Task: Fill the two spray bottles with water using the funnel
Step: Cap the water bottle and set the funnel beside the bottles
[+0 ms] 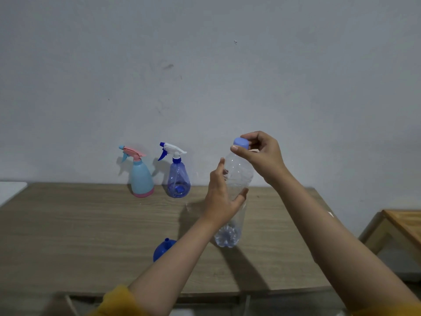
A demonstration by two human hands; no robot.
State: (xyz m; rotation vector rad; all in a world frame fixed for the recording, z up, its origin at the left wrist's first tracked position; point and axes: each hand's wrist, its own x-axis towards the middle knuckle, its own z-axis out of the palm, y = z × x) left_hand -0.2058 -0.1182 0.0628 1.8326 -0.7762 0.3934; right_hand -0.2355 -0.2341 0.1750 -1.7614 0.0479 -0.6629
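My left hand (219, 202) grips the middle of a clear plastic water bottle (237, 179), held above the table and tilted slightly. My right hand (259, 153) pinches its light blue cap (241, 143) at the top. A light blue spray bottle (140, 176) with a pink trigger and base stands at the back of the table. Beside it on the right stands a see-through blue spray bottle (177, 179) with a white and blue trigger. A blue funnel (163, 248) lies wide end down on the table, partly hidden by my left forearm.
The wooden table (79, 236) stands against a grey wall. A wooden piece of furniture (401, 226) sits lower at the right. A white surface (11, 190) shows at the left edge.
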